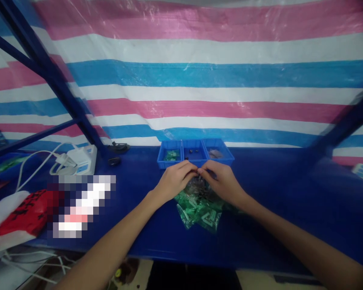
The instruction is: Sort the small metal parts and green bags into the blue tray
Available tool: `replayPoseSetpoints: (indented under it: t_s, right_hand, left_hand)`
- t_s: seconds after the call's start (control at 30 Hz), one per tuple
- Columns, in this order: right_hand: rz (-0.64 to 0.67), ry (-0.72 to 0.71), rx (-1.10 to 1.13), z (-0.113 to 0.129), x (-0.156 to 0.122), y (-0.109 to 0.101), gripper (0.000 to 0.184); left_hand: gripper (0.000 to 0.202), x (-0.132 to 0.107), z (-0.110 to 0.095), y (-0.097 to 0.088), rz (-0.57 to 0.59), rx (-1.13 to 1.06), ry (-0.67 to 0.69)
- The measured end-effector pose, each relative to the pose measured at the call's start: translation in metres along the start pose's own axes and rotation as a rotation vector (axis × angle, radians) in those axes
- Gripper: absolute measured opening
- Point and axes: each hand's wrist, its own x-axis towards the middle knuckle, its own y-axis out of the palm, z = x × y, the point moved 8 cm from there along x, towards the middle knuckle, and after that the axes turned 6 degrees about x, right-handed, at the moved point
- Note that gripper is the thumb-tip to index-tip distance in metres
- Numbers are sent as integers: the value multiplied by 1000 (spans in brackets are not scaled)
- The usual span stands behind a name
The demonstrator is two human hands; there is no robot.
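My left hand (pixel 174 180) and my right hand (pixel 224 180) meet at the middle of the table, both closed in a pinch with fingertips nearly touching. What lies between the fingertips is too small and hidden to make out. Right under them is a clear plastic bag (pixel 196 188) with dark contents, partly covered by the hands. Several green translucent bags (pixel 199 213) with small pale pieces inside lie in a pile nearer to me. Just beyond the fingers stands a blue divided tray (pixel 169 164) with three compartments.
Small green packs (pixel 172 155) fill the tray's left compartment; a few dark bits lie in its middle one. At the left are a white power strip (pixel 89 159) with cables, a black object (pixel 114 161) and a red-and-white bag (pixel 27 213). Blue frame bars (pixel 60 96) rise behind.
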Motion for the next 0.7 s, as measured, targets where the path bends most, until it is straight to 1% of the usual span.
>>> replayPoseSetpoints:
  t_s: [0.07, 0.2, 0.3, 0.37, 0.43, 0.5, 0.6, 0.7]
  right_hand:
    - [-3, 12, 1, 0, 0, 0, 26]
    - [-10, 74, 88, -4, 1, -2, 14]
    - [3, 108, 108, -8, 1, -1, 17]
    - [18, 138, 140, -12, 1, 0, 21]
    - [44, 162, 233, -15, 2, 3, 23]
    - [88, 185, 371, -16, 2, 6, 21]
    - [147, 255, 556, -17, 1, 11, 18]
    - [160, 324, 644, -18, 1, 11, 18]
  left_hand:
    - [16, 0, 0, 0, -3, 1, -4]
    - [19, 0, -1, 1, 7, 5, -16]
    - [19, 1, -1, 1, 1, 1, -28]
    - [18, 1, -2, -1, -37, -2, -34]
    - [18, 2, -4, -6, -91, 3, -28]
    - [18, 2, -7, -8, -121, 19, 0]
    - [20, 2, -8, -8, -115, 47, 41]
    - [20, 1, -5, -8, -111, 66, 30]
